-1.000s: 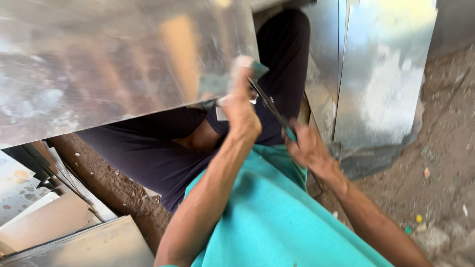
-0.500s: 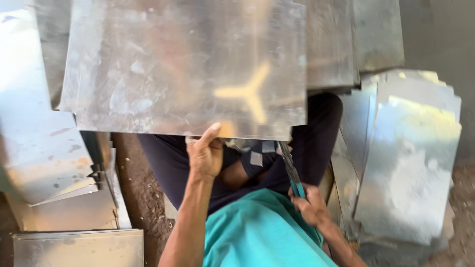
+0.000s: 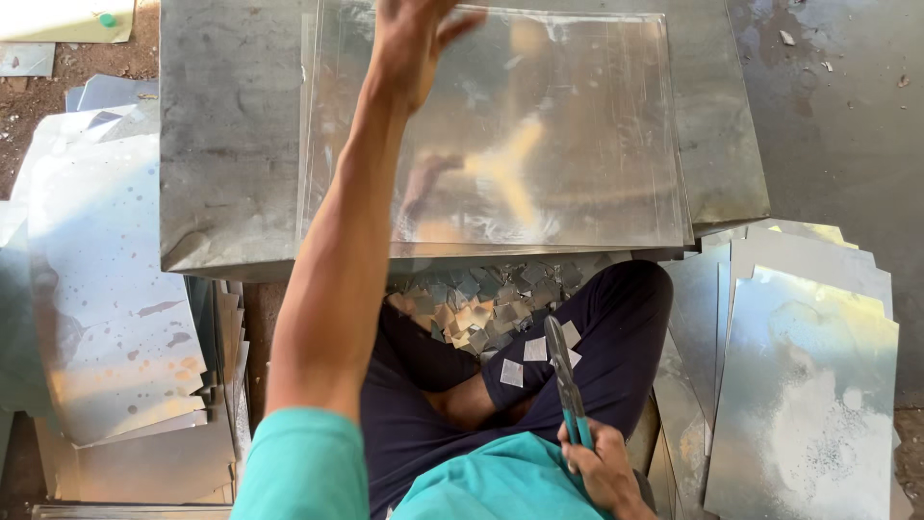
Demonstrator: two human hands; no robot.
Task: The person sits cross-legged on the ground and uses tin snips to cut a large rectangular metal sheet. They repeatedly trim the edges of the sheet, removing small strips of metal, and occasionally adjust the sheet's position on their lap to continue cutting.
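Many metal offcuts [image 3: 486,308] beside snips [image 3: 566,380]

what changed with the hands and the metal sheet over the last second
The left hand let go of the shiny metal sheet and now reaches over its far edge; the sheet, held up before, lies flat on the grey slab. The right hand still grips the snips by the lap.

L hand [image 3: 409,39] outstretched, open — R hand [image 3: 602,462] fisted.
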